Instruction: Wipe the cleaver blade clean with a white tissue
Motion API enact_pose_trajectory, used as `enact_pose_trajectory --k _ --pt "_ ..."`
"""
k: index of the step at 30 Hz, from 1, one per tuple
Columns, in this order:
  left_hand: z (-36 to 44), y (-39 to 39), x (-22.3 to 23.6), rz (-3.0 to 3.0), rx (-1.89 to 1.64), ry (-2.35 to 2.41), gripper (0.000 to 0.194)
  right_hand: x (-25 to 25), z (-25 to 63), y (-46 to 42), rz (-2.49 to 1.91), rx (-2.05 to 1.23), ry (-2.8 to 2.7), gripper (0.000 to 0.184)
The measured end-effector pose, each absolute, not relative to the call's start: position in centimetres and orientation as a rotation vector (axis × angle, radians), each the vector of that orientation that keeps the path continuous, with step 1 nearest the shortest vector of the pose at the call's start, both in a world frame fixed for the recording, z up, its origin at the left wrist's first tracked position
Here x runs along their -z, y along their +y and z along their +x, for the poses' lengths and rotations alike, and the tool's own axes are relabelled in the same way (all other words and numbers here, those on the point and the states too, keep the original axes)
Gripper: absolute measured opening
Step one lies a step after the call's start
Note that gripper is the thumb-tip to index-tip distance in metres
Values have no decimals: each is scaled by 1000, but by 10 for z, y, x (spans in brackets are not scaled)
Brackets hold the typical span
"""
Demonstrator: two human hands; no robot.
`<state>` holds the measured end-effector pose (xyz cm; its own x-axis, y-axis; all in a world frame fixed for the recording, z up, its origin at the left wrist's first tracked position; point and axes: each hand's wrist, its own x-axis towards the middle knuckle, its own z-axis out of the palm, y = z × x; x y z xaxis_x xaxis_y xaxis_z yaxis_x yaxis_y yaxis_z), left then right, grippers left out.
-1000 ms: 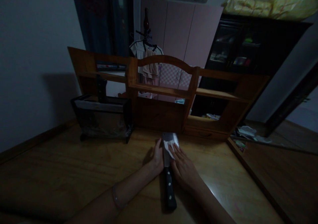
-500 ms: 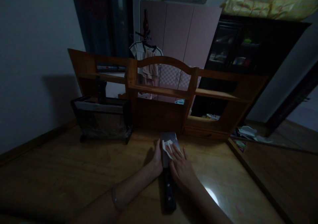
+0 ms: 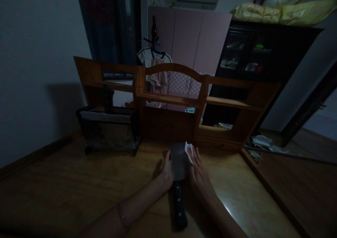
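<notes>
A cleaver [image 3: 180, 162] with a wide metal blade and a black riveted handle is above the wooden tabletop, its handle pointing toward me. My left hand [image 3: 166, 171] grips the blade's left edge, thumb along the side, the other fingers hidden beneath. At the blade's right edge, my right hand [image 3: 200, 174] presses a folded white tissue [image 3: 189, 153] with its fingertips. Farther left stands a black-framed knife block [image 3: 109, 130] with clear-looking sides, a black knife handle [image 3: 108, 99] sticking up from it.
Behind the cleaver, a wooden shelf unit [image 3: 168, 125] spans the back of the tabletop [image 3: 79, 188]. A raised wooden edge [image 3: 271, 187] bounds the right side. Beyond are a pink wardrobe [image 3: 186, 48], a dark cabinet [image 3: 247, 58] and clothes [image 3: 158, 69] on a stand.
My right hand has slid the tissue from the middle of the blade to its right edge, uncovering the blade's face. My left hand keeps its grip on the left edge.
</notes>
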<state>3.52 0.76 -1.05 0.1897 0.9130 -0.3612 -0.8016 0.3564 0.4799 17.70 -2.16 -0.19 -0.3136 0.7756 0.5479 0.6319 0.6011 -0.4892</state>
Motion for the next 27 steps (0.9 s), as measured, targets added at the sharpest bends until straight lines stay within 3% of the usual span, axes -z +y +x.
enact_pose_trajectory --k 9,18,27 --pt "35 13 18 221 -1190 674 49 -13 187 -22 -1037 -349 -1798 48" --pt "35 9 13 98 -1232 529 40 -9 172 -35 -959 -293 -2371 50" --pt "32 8 13 113 -1074 616 54 -7 167 -39 -916 -115 -2599 60"
